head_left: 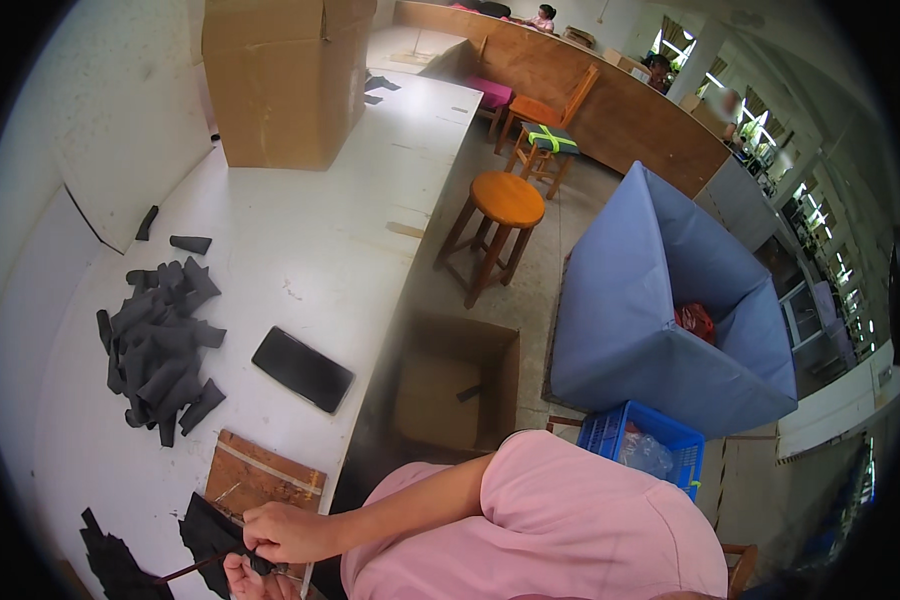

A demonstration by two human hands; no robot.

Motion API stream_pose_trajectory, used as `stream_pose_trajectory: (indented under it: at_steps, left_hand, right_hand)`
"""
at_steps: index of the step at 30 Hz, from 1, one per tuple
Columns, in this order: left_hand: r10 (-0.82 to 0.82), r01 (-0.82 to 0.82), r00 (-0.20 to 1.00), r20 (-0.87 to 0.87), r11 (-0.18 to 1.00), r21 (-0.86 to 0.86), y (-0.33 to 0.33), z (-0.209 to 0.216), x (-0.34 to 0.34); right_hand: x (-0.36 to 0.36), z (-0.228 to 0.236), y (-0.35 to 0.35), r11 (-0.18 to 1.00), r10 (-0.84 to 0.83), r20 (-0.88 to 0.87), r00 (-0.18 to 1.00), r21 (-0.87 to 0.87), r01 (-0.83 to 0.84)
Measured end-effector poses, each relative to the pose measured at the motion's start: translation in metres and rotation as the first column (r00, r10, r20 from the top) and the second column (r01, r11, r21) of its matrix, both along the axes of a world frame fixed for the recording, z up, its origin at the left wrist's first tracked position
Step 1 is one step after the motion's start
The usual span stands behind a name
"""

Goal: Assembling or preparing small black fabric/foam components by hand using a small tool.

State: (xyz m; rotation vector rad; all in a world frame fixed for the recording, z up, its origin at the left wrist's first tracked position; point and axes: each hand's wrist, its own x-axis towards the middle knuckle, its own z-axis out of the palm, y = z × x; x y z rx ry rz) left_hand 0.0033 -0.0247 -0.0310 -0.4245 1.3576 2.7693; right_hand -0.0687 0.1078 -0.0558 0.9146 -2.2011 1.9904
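At the lower left of the head view, my right hand [288, 533] is closed, with its fingertips pinching dark cloth. My left hand [248, 580] is just below, partly cut off by the lower edge, its fingers curled at the same dark cloth piece [205, 530]. A thin reddish-brown rod [185, 570] runs from beside the hands towards another dark cloth bundle [115, 560]. Something thin and shiny shows by my left hand, too small to name. Beyond my hands lies a worn brown wooden board [260, 475].
On the white table [300, 240] are a pile of dark cloth pieces [160, 350], a black phone [303, 368] and a tall cardboard box [280, 85]. Right of it stand an open carton [450, 400], a round stool [507, 198], a blue-grey bin [610, 310] and a blue crate [602, 432].
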Motion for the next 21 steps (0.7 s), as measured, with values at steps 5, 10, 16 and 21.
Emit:
stream_pose_trajectory:
  at_steps: [5,10,16,21]
  left_hand:
    - [0.204,-0.12,0.975,0.087,0.817,-0.564,0.001,-0.016,0.0]
    - [0.341,-0.441,0.885,-0.316,0.401,-0.803,0.022,-0.026,-0.004]
    - [-0.021,-0.148,0.968,-0.25,0.758,-0.635,-0.02,-0.039,0.005]
    - [0.059,-0.059,0.998,0.003,0.997,0.047,0.018,0.02,0.003]
  right_hand:
    - [-0.006,0.006,0.008,0.912,0.409,0.683,0.605,-0.308,-0.27]
    - [0.001,0.008,0.001,0.848,0.531,0.72,0.447,-0.44,-0.297]
    - [-0.006,0.013,0.009,0.897,0.442,0.707,0.552,-0.333,-0.291]
    - [-0.001,0.017,0.001,0.827,0.524,0.445,0.727,-0.469,-0.309]
